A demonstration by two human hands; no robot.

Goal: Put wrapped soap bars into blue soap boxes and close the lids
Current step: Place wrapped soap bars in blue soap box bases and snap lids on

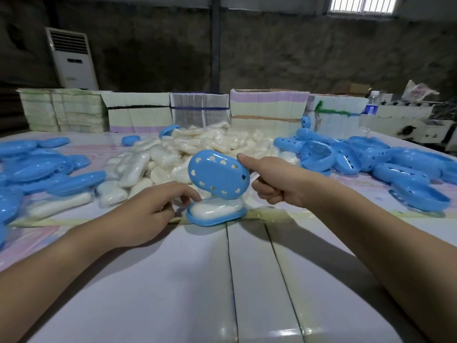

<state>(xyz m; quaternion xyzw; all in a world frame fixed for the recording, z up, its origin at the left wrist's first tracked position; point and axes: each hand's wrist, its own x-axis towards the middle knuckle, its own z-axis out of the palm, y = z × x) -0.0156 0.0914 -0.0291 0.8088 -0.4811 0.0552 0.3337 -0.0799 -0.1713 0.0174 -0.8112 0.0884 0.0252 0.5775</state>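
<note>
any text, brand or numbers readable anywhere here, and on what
None can be read.
Air conditioner: a dark panel with marks, too blurred to read.
Water bottle: blue label, too small to read.
Paper stacks: no legible print.

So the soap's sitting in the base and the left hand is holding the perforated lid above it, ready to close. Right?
Not quite: the head view shows the right hand holding the perforated lid, not the left. The left hand rests by the base. The wrapped soap does sit in the base, lid above it, not yet closed.
</note>
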